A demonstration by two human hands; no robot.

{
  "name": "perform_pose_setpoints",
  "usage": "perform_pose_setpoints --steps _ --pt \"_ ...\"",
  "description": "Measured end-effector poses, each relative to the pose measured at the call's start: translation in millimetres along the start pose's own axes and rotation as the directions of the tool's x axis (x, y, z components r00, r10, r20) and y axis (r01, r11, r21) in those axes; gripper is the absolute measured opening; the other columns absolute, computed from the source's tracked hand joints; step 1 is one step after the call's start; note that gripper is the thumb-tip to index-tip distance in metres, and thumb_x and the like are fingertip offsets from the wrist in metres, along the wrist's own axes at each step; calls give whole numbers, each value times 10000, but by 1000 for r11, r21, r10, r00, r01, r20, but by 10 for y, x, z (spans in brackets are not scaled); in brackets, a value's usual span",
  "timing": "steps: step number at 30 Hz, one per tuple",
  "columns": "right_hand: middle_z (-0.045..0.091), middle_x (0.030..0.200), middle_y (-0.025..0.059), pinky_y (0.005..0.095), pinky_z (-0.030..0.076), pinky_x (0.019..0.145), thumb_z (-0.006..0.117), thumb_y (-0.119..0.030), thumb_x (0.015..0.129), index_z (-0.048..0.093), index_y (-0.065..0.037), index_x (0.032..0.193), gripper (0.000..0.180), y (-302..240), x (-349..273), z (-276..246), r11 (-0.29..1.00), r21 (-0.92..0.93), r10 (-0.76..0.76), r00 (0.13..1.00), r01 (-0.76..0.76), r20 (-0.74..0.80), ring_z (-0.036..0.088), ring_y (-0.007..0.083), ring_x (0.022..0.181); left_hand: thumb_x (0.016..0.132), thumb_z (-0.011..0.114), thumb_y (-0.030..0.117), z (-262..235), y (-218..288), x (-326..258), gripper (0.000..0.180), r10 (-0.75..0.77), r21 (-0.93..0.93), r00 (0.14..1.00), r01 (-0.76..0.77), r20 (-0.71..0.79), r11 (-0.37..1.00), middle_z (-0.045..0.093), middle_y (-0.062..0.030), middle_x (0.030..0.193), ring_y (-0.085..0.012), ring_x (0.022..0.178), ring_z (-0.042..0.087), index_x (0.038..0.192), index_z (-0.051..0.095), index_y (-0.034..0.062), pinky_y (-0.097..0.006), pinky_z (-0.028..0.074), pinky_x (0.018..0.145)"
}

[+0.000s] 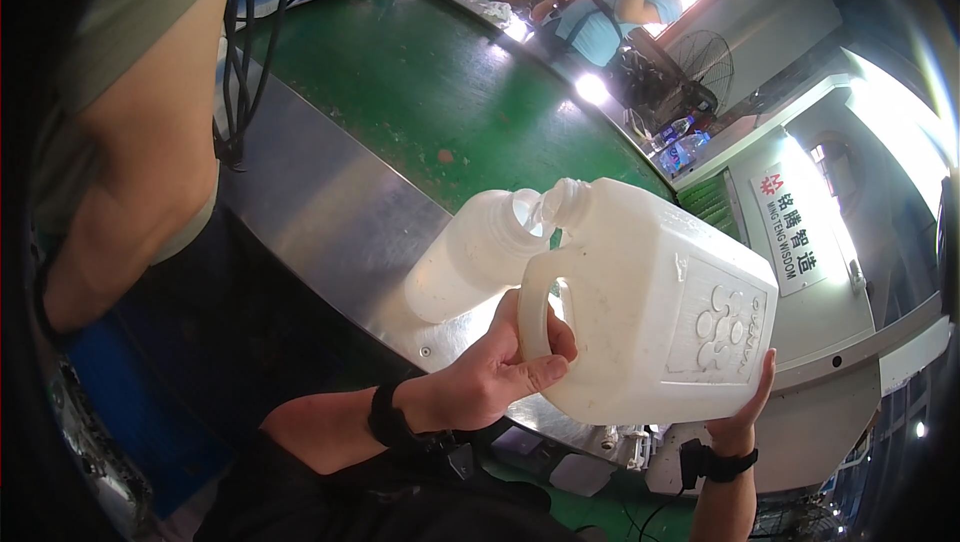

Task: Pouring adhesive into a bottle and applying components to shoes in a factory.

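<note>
A large white plastic jug [640, 292] is tipped on its side, with its mouth leaning toward the left. My left hand [505, 362] is wrapped round the jug's handle, thumb along the outside. At the jug's base end, my right hand [745, 412] supports it from below and behind; most of its fingers are hidden by the jug. A white wide-mouthed plastic bottle [460, 262] stands on the metal edge of the bench. The jug's mouth is right at the bottle's open mouth; whether they touch, or liquid is flowing, I cannot tell.
A green conveyor belt [400, 92] with a metal border [320, 177] runs beyond the bottle. At left is another person's bare arm [150, 152] beside hanging black cables [240, 62]. A white machine housing [800, 232] stands at right, near plastic water bottles [683, 150]. Another person [620, 7] is at the back.
</note>
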State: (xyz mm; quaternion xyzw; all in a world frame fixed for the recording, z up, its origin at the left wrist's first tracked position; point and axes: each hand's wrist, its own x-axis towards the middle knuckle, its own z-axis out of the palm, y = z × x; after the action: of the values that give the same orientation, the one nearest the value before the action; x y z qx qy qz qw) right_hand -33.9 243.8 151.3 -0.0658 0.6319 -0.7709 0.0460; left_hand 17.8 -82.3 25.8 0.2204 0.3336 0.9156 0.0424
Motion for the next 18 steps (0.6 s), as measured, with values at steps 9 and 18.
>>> perform_pose_setpoints --steps 9,18 --pt "458 1484 141 489 374 1119 381 -578 1003 354 -63 1519 730 16 21 -70 999 35 -8 1000 9 -13 456 319 1348 983 586 60 8 35 19 510 -29 16 1000 29 -7 999 512 -53 1184 -139 1119 488 1394 286 80 -344 400 1006" --pt "449 1492 144 488 376 1119 378 -572 1006 348 -57 1519 728 46 20 -68 999 36 -6 1000 6 -6 456 319 1350 991 594 107 41 52 12 444 -26 30 999 27 -23 999 490 -46 1148 -119 1089 476 1289 275 29 -324 402 994"
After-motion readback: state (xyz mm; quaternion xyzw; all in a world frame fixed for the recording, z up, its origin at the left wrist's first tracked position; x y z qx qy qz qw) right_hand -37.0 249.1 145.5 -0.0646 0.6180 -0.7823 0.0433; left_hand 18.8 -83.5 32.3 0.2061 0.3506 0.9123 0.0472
